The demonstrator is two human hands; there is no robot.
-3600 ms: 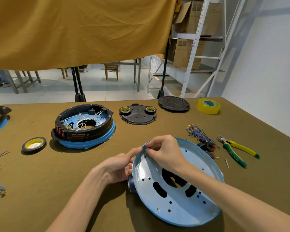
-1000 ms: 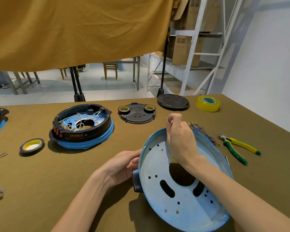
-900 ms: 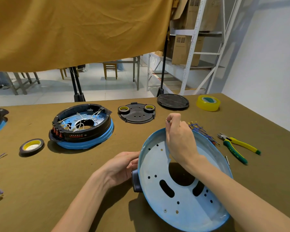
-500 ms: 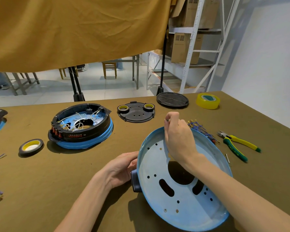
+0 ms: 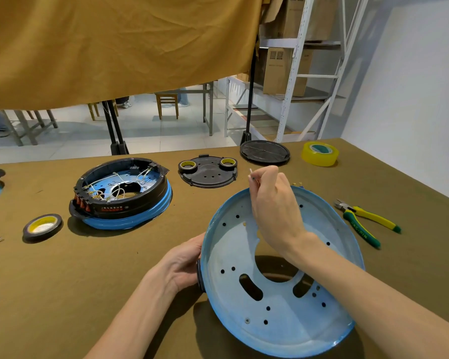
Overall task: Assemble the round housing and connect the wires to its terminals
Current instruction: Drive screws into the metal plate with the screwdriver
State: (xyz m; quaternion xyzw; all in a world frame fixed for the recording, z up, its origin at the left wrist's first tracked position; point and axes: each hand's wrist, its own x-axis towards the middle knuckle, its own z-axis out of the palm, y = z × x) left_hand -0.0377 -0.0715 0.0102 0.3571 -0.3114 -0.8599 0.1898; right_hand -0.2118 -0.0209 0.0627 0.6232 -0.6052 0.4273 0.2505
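A round blue metal housing plate [image 5: 278, 304] with several holes is tilted up on the brown table, its inside facing me. My left hand [image 5: 184, 260] grips its left edge, where a dark part sits behind the rim. My right hand [image 5: 272, 203] is raised over the plate's far rim and pinches a small thin screw-like piece [image 5: 252, 174] between thumb and fingers. A bundle of blue wires [image 5: 297, 184] lies just behind that hand, mostly hidden.
An assembled black-and-blue housing with wiring [image 5: 122, 193] stands at the left. A black cover with two tape rolls [image 5: 209, 171], a black round lid [image 5: 265, 152], yellow tape [image 5: 320, 153], a black tape roll [image 5: 42, 225] and green-yellow pliers [image 5: 366, 221] lie around.
My right hand has gone from the plate's left rim to its far rim and now holds the small piece up there. In the last second it barely moves. The left hand keeps its grip.
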